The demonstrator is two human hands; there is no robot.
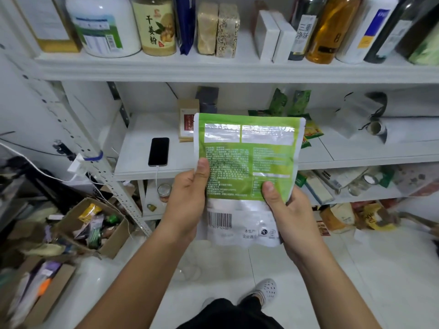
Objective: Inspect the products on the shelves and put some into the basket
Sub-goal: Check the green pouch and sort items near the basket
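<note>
Holding the green pouch [247, 162] upright before the middle shelf's [356, 160] front edge, left hand [187, 195] and right hand [282, 210] grip its lower sides, probably to read the back label.

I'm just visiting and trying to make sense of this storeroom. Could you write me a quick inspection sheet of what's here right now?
Surface: white middle shelf, with stock above and below it.
Job's things: green and white pouch held upright, printed back and barcode toward the camera; basket: nothing seen.
Clutter: open cardboard boxes of mixed packets on the floor at left.
Hands: left hand and right hand grip the pouch's lower sides, thumbs on the print.
Cables: white cable plugged into a black phone lying on the shelf.
Surroundings: bottles, a ginger powder jar and boxes on the top shelf; white tiled floor.
</note>
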